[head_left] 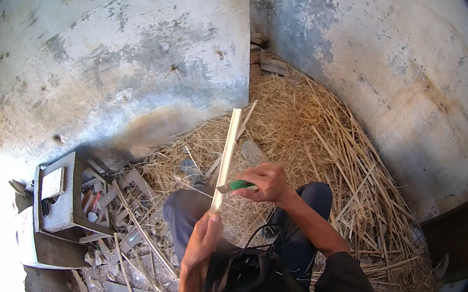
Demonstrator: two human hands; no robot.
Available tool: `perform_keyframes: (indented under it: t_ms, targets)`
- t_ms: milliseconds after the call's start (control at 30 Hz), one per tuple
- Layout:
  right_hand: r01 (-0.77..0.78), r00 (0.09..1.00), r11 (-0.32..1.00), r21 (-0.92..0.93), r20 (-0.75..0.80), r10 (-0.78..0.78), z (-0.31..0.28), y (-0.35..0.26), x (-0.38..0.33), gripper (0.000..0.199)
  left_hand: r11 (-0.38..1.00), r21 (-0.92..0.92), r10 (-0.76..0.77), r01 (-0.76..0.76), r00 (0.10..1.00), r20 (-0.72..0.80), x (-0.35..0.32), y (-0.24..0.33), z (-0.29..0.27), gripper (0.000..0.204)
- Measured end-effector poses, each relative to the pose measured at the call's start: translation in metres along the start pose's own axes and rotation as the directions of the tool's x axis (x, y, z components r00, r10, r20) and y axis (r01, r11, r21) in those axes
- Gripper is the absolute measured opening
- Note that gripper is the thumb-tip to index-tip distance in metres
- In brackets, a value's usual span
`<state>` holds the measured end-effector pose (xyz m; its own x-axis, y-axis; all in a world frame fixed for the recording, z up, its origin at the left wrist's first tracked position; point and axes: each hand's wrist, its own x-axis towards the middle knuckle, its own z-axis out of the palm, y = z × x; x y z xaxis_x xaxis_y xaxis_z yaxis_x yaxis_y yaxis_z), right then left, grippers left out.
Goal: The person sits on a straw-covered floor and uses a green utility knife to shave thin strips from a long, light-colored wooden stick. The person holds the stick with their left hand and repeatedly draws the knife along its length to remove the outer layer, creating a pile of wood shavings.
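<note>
My left hand [203,237] is closed round the lower end of a long pale strip, split wood or bamboo [229,151], which points up and away from me between my knees. My right hand [266,183] grips a green-handled knife [239,185], which looks like a utility knife. Its short grey blade lies against the strip, a little above my left hand. My left fingers hide the strip's lower end.
Straw and shavings [291,112] cover the floor ahead. A heap of long thin sticks [380,213] lies along the right wall [390,66]. At the left stands a worn wooden frame [62,215] like a stool on its side, with scraps [123,237] beside it.
</note>
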<state>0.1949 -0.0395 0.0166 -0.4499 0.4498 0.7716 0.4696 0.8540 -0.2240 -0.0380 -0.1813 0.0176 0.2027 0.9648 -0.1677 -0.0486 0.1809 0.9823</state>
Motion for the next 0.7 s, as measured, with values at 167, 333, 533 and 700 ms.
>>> perform_keyframes:
  t_ms: [167,333,533,700]
  targets:
    - [-0.140,0.974,0.990,-0.007,-0.180,0.136,0.005,0.027,-0.008,0.049,1.000,-0.018,-0.007,0.009,0.997,0.077,-0.010,-0.013,-0.003,0.034]
    - [-0.533,0.725,0.839,0.113,-0.449,0.521,-0.055,0.098,0.005,0.062,0.994,-0.024,-0.098,0.110,0.948,0.302,-0.052,-0.035,0.000,0.032]
    - [-0.483,0.766,0.838,0.256,-0.341,0.545,-0.037,0.072,-0.012,0.050,0.983,0.184,-0.022,0.012,0.998,0.051,-0.033,-0.022,-0.019,0.040]
    - [-0.229,0.956,0.954,0.193,-0.138,0.257,-0.003,0.022,0.001,0.045,0.943,0.327,0.111,-0.062,0.985,-0.135,-0.003,-0.012,-0.013,0.024]
